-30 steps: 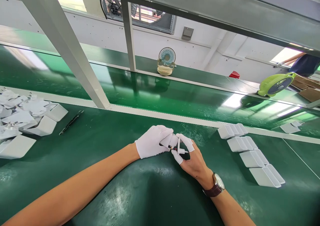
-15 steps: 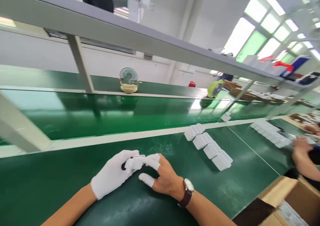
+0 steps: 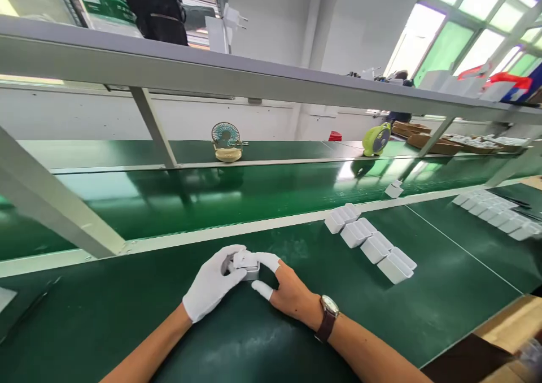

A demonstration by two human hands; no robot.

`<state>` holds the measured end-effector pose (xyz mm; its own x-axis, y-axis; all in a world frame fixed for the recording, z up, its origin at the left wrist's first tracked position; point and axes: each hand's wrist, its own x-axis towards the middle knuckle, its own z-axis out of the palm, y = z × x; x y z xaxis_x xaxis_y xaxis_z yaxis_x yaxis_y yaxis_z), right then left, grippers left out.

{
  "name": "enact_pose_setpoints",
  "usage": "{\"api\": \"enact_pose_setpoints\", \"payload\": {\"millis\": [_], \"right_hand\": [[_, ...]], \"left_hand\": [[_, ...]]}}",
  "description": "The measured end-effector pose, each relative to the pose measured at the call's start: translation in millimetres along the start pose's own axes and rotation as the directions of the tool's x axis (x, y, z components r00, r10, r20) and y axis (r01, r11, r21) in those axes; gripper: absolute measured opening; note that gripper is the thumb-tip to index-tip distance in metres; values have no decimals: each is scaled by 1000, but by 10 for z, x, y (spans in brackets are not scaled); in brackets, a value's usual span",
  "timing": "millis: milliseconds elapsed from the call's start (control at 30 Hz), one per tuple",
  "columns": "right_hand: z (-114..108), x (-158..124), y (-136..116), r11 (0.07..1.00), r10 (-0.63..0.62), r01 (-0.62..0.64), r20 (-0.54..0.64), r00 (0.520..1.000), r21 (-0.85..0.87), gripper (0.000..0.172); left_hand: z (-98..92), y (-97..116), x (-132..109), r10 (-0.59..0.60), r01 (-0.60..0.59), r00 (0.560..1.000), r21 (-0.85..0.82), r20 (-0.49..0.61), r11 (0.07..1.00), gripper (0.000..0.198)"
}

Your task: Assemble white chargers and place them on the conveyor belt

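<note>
My left hand (image 3: 212,284) wears a white glove and my right hand (image 3: 288,292) has white finger cots and a wristwatch. Both hands rest on the green table (image 3: 127,315) and together hold one small white charger block (image 3: 245,264) between the fingertips. A row of finished white charger blocks (image 3: 370,242) lies to the right of my hands, well apart from them.
A green conveyor belt (image 3: 212,191) runs behind the table. A small blue desk fan (image 3: 226,141) and a green fan (image 3: 376,140) stand on the far bench. More white blocks (image 3: 493,213) lie at the far right. A metal frame post (image 3: 51,202) slants at the left.
The view swung right and up, so the pile of white parts at the left dropped out of sight. My hands stayed together on the small white block and turned it.
</note>
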<state>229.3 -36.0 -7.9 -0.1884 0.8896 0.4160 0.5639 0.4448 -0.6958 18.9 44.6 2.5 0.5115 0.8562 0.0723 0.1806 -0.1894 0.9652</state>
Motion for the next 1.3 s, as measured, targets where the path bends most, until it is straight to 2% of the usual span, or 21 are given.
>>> {"api": "enact_pose_setpoints", "payload": {"millis": [100, 200, 300, 500, 667, 800, 967, 1167, 1300], "right_hand": [[26, -4, 38, 1000, 29, -29, -41, 999, -4, 48], [26, 0, 64, 1000, 20, -20, -35, 999, 7, 38], [8, 12, 50, 999, -31, 32, -23, 999, 18, 36], [-2, 20, -82, 990, -102, 101, 0, 995, -103, 36], [28, 59, -30, 936, -265, 232, -100, 959, -265, 34], [31, 61, 25, 902, -328, 277, -108, 938, -330, 36], [25, 56, 22, 883, -334, 290, -60, 941, -370, 32], [31, 78, 26, 869, -282, 260, 11, 959, -420, 30], [43, 85, 55, 860, -280, 268, 37, 959, -434, 32]], "left_hand": [[6, -51, 6, 24, -28, 999, -110, -37, 994, 52], [6, -14, -7, 19, -26, 999, -143, -46, 989, 41], [9, 78, -29, 15, -20, 999, -159, -30, 987, 35], [28, 186, -48, -95, 98, 993, 39, -73, 994, 40], [19, 58, 20, -119, 124, 991, 82, -67, 989, 47], [26, 14, 19, -136, 144, 983, 62, -122, 988, 52], [58, -89, 13, -160, 169, 977, 57, -138, 984, 51], [46, -417, 61, -238, 240, 970, 48, -42, 970, 67], [29, -394, 86, -205, 204, 978, -35, -24, 978, 63]]}}
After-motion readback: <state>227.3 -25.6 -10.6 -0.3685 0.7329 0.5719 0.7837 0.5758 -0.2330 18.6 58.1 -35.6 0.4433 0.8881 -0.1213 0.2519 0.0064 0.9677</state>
